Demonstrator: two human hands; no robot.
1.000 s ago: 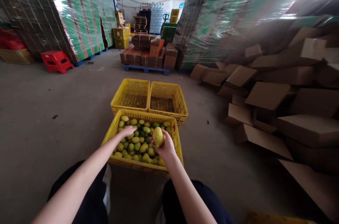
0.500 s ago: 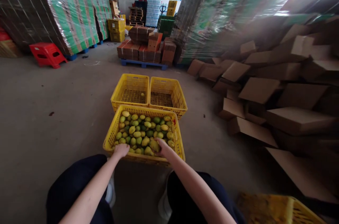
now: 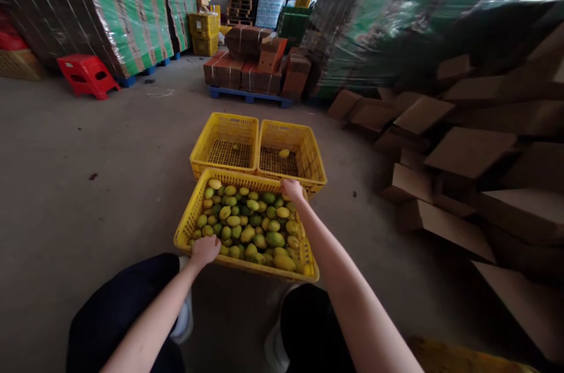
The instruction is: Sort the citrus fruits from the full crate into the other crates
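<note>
In front of my knees stands a yellow plastic crate (image 3: 184, 226) filled with green and yellow lemons (image 3: 247, 234). My left hand (image 3: 206, 249) is closed over its near rim, at the left, with the fingertips beside the fruit. Above the crate's far right corner is my right hand (image 3: 291, 190); its fingers are blurred and partly turned away, and no fruit shows in it. Two more yellow crates stand side by side behind: the left crate (image 3: 200, 144) has one small fruit on its floor, and the right crate (image 3: 318, 155) holds one yellow lemon (image 3: 284, 153).
Loose cardboard boxes (image 3: 471, 153) lie heaped along the right. A blue pallet (image 3: 250, 97) with bundled cardboard stands beyond the crates. At the left are a red stool (image 3: 88, 75) and wrapped green stacks (image 3: 132, 9). A yellow edge (image 3: 467, 356) shows at bottom right.
My right hand has moved from a lemon near the front of the full crate to its far right corner. A lemon now lies in the right back crate. My left hand stays at the rim.
</note>
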